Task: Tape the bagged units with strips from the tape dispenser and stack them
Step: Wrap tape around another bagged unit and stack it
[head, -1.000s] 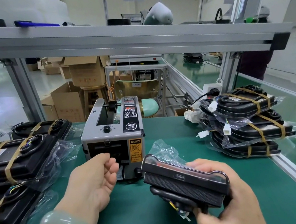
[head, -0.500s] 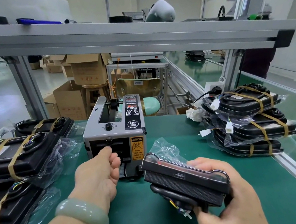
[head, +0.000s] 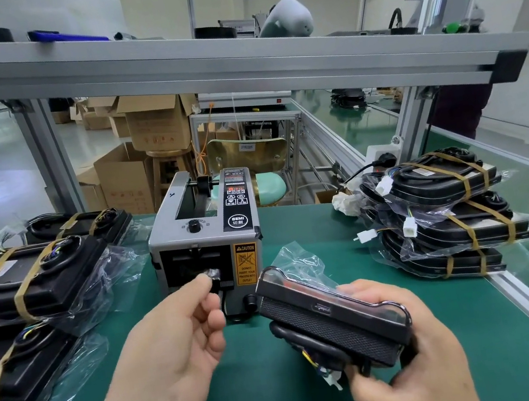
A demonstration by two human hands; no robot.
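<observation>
Head view: left hand is sitting at the tape dispenser outlet, fingers pinching the end of the tape strip poking out there. Right hand is gripping the untaped bagged unit just right of the dispenser, apparently lifted off the counter, long axis running far-left to near-right. Strip is lying just left of the unit, left hand nearer. Left taped stack and right taped stack are sitting well apart; nothing is blocking the path between

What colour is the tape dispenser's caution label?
Caution label: yellow-orange, black print; head view.
</observation>
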